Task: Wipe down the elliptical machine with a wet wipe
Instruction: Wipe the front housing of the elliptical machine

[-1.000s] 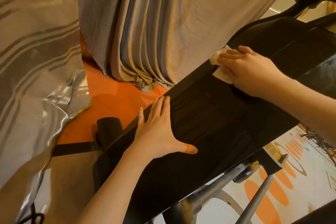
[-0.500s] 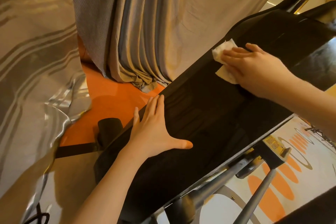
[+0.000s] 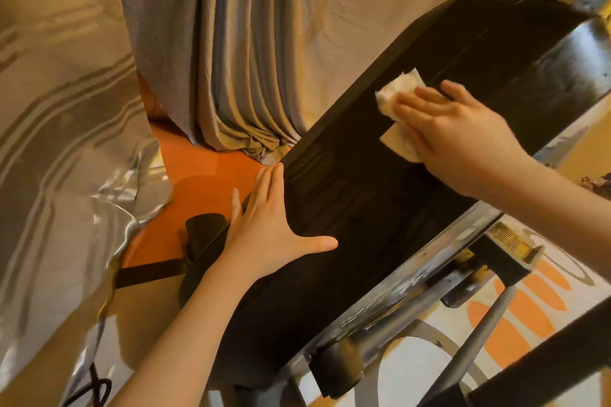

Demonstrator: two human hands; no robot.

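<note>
Fingers of the right hand [image 3: 453,132] lie flat, pressing the wet wipe [image 3: 396,109] onto the elliptical machine's black panel [image 3: 363,195], toward its upper end. Lower on that panel, the left hand [image 3: 267,225] rests open, thumb spread. Grey curtain [image 3: 251,43] hangs beyond the panel.

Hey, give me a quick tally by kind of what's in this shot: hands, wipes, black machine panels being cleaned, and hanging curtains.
Hands: 2, the left hand flat on the panel, the right hand pressing the wipe
Wet wipes: 1
Black machine panels being cleaned: 1
Hanging curtains: 2, a grey curtain and a shiny striped curtain
Total: 6
</note>
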